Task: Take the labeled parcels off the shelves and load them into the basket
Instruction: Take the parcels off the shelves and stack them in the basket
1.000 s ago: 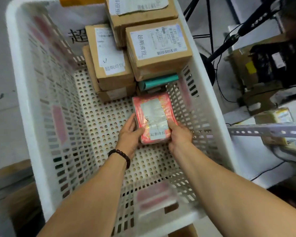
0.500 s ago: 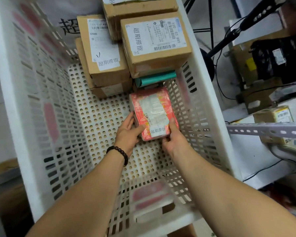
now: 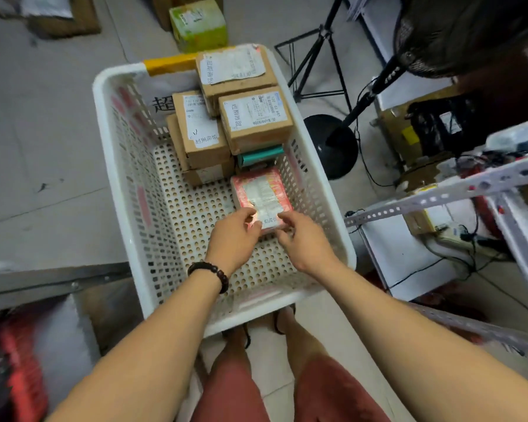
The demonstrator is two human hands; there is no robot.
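A white perforated basket (image 3: 104,123) stands on the floor in front of me. At its far end several brown labeled boxes (image 3: 255,117) are stacked, with a teal packet (image 3: 259,155) under one of them. A pink labeled parcel (image 3: 262,190) lies flat on the basket floor against the right wall. My left hand (image 3: 235,236), with a bead bracelet at the wrist, and my right hand (image 3: 302,239) hover at the parcel's near end. Their fingers are loosely spread and the fingertips just overlap the parcel's near edge.
A metal shelf rail (image 3: 439,196) juts in from the right, with boxes and cables behind it. A fan's black round base (image 3: 333,144) and a tripod (image 3: 314,56) stand right of the basket. A green box (image 3: 198,24) sits on the floor beyond it. My legs are below.
Both hands have slid back from the pink parcel's sides to its near end and loosened. The parcel rests on the basket floor. The camera has pulled up and back.
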